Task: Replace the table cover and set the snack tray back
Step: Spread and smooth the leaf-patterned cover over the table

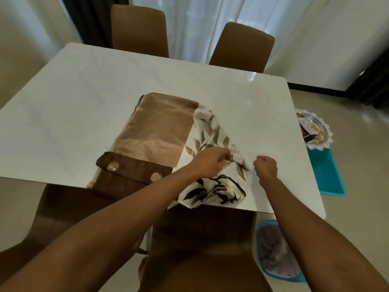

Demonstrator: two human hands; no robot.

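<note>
I see the left hand [210,162] pinched on the folded white cloth with brown leaf print [212,157], which lies at the near edge of the glossy white rectangular table [105,98] beside a folded tan satin cloth with a dark brown band [151,131]; the grip suggests it is being opened out. The right hand [265,167] is loosely fisted just beside the cloth's edge; I cannot tell whether it holds fabric. The silver lace-edged snack tray [317,131] sits off the table on a turquoise stool [328,173], probably to keep the surface free for spreading.

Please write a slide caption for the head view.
Both hands unfold a leaf-print cloth beside a brown cloth on the table.
</note>
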